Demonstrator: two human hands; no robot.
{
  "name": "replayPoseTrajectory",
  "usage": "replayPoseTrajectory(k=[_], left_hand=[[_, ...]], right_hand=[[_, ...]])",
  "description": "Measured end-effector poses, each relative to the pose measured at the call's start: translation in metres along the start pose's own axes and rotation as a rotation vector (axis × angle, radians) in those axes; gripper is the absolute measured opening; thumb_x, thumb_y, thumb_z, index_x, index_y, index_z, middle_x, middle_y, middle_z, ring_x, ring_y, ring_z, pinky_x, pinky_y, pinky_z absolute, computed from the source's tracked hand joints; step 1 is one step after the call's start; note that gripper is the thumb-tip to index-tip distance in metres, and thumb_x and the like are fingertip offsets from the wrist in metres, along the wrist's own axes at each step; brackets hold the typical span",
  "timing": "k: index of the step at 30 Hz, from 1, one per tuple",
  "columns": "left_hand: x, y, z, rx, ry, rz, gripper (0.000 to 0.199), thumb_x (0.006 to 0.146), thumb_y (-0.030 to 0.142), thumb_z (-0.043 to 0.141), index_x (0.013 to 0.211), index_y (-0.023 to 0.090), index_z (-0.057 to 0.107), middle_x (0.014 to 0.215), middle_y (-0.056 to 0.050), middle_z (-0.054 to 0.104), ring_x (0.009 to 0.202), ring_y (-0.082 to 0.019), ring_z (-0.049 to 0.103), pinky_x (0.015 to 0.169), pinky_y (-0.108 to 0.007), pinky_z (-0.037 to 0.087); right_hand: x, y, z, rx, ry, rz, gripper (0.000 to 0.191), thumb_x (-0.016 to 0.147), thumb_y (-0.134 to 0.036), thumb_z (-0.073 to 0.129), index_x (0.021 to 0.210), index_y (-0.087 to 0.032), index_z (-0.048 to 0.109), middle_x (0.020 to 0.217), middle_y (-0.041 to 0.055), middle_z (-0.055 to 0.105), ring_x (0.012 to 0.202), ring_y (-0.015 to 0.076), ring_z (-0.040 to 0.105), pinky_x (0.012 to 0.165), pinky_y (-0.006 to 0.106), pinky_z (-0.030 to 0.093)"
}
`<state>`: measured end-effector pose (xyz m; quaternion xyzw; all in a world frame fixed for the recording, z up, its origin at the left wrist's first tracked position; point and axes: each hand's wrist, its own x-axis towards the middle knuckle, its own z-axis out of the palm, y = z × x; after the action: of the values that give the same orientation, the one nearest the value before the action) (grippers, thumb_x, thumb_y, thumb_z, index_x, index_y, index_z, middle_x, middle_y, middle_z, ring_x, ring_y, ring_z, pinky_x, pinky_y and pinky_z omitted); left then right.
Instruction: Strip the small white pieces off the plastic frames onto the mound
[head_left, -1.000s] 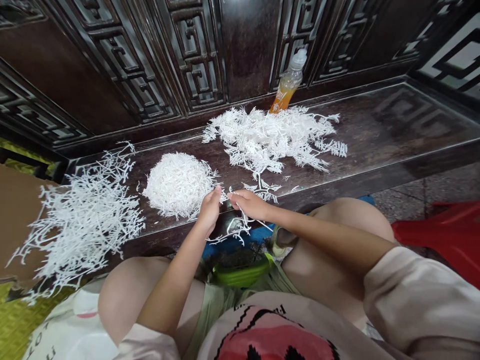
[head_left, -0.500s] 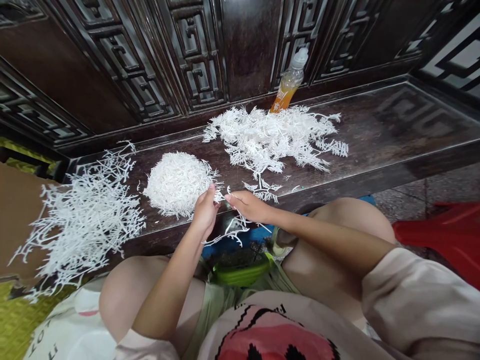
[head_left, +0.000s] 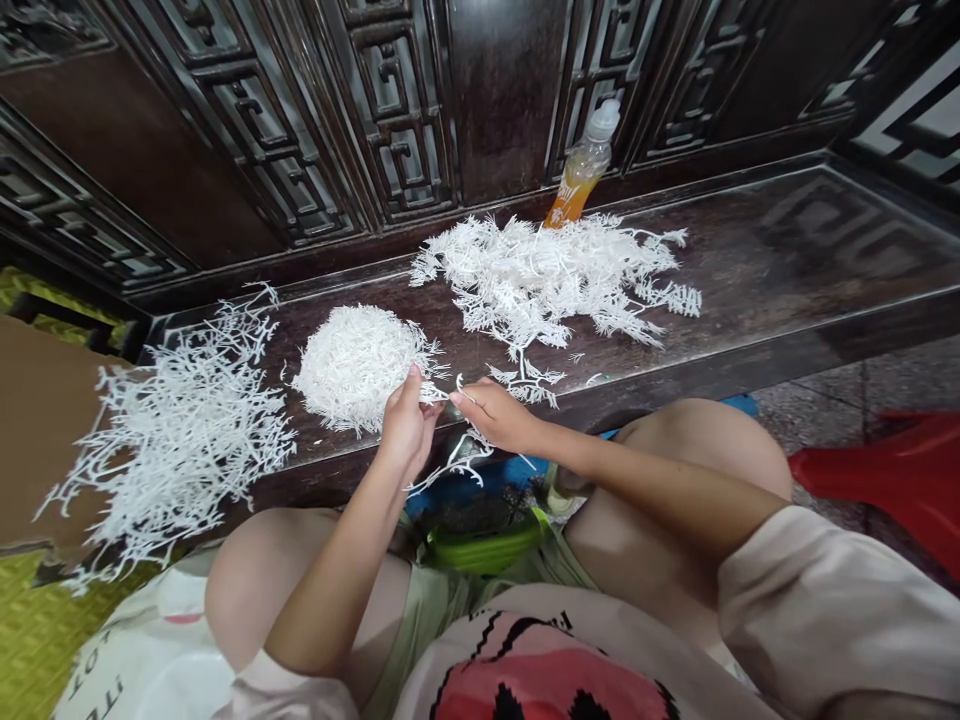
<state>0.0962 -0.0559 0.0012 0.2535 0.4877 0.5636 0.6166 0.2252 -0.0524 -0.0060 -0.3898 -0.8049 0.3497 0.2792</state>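
Nearest the head-worn view, a pale pink T-shirt with a red and black print, and bare knees spread on either side of a green plastic basin and a strip of blue material. Both forearms reaching forward over the knees, with the left hand and the right hand close together but apart, just over the front edge of a dark carved wooden bench. Left thumb and fingers pinched on a thin white branching sprig. Right fingertips just beside that sprig, any grip there impossible to tell. A second white sprig dangling below the hands, over the bench edge.

Just left of the hands on the bench, a tight round mound of white sprigs. Beyond the hands, a wide loose heap of white sprigs. Farther left, another loose heap of white sprigs, partly on a brown cardboard sheet. To the right, past the knee, a red plastic object on a speckled stone floor. Farthest away, a tilted plastic bottle of orange liquid with a white cap, just behind the wide heap and against dark wooden lattice panels.
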Motion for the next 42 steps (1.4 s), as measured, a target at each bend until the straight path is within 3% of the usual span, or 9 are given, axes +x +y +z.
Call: replayPoseTrajectory(k=[8, 11, 15, 20, 29, 35, 38, 42], left_hand=[[-0.006, 0.008, 0.000, 0.024, 0.022, 0.050, 0.034, 0.071, 0.045, 0.053, 0.055, 0.017, 0.041, 0.047, 0.004, 0.040, 0.045, -0.006, 0.037, 0.048, -0.021, 0.033], [-0.004, 0.003, -0.005, 0.102, -0.036, 0.001, 0.036, 0.070, 0.048, 0.052, 0.057, 0.016, 0.044, 0.050, 0.003, 0.042, 0.048, -0.007, 0.039, 0.051, -0.021, 0.034], [0.004, -0.002, -0.014, 0.241, -0.186, -0.164, 0.040, 0.067, 0.054, 0.051, 0.063, 0.014, 0.050, 0.057, 0.001, 0.046, 0.054, -0.008, 0.042, 0.054, -0.022, 0.036], [0.016, -0.005, -0.025, 0.317, -0.217, -0.229, 0.048, 0.068, 0.060, 0.043, 0.075, 0.015, 0.055, 0.067, -0.003, 0.052, 0.065, -0.012, 0.049, 0.061, -0.024, 0.039], [0.021, -0.021, -0.023, 0.323, -0.292, -0.229, 0.042, 0.072, 0.052, 0.047, 0.097, 0.019, 0.057, 0.079, -0.004, 0.058, 0.077, -0.014, 0.052, 0.064, -0.024, 0.040], [0.028, -0.032, -0.023, 0.178, -0.279, -0.332, 0.037, 0.071, 0.050, 0.050, 0.081, 0.016, 0.059, 0.081, -0.004, 0.058, 0.065, -0.010, 0.050, 0.062, -0.024, 0.040], [0.029, -0.033, -0.024, 0.219, -0.298, -0.291, 0.035, 0.070, 0.049, 0.051, 0.080, 0.016, 0.060, 0.083, -0.004, 0.058, 0.069, -0.012, 0.050, 0.064, -0.024, 0.039], [0.026, -0.030, -0.024, 0.472, -0.331, -0.148, 0.030, 0.068, 0.045, 0.055, 0.077, 0.016, 0.061, 0.077, -0.003, 0.058, 0.073, -0.013, 0.050, 0.068, -0.024, 0.038]], right_hand=[[-0.004, -0.014, -0.002, -0.058, 0.019, -0.055, 0.038, 0.089, -0.033, 0.019, 0.056, -0.017, 0.029, 0.054, -0.0022, 0.035, 0.054, 0.0098, 0.032, 0.064, 0.025, 0.023], [-0.006, -0.007, -0.007, -0.127, -0.013, -0.076, 0.038, 0.088, -0.033, 0.021, 0.056, -0.017, 0.032, 0.055, -0.0017, 0.035, 0.056, 0.0106, 0.033, 0.066, 0.026, 0.023], [-0.008, 0.009, -0.015, -0.152, -0.095, -0.045, 0.038, 0.088, -0.033, 0.023, 0.056, -0.016, 0.036, 0.054, -0.0018, 0.037, 0.056, 0.0104, 0.034, 0.066, 0.026, 0.022], [-0.007, 0.016, -0.010, -0.078, -0.142, -0.010, 0.037, 0.087, -0.032, 0.024, 0.057, -0.016, 0.037, 0.053, -0.0027, 0.039, 0.053, 0.0088, 0.034, 0.065, 0.025, 0.022], [-0.004, 0.024, -0.004, 0.071, -0.155, 0.153, 0.039, 0.085, -0.040, 0.027, 0.057, -0.016, 0.038, 0.051, -0.0038, 0.036, 0.051, 0.0078, 0.032, 0.057, 0.022, 0.023], [0.000, 0.025, -0.009, 0.309, -0.158, 0.273, 0.041, 0.083, -0.044, 0.030, 0.053, -0.016, 0.038, 0.049, -0.0035, 0.035, 0.050, 0.0081, 0.033, 0.052, 0.022, 0.025], [0.002, 0.029, -0.008, 0.369, -0.176, 0.331, 0.041, 0.081, -0.044, 0.033, 0.052, -0.017, 0.035, 0.047, -0.0042, 0.033, 0.047, 0.0074, 0.031, 0.050, 0.022, 0.025], [0.002, 0.033, -0.007, 0.388, -0.198, 0.383, 0.039, 0.080, -0.042, 0.034, 0.051, -0.016, 0.035, 0.047, -0.0042, 0.035, 0.044, 0.0067, 0.031, 0.048, 0.021, 0.025]])
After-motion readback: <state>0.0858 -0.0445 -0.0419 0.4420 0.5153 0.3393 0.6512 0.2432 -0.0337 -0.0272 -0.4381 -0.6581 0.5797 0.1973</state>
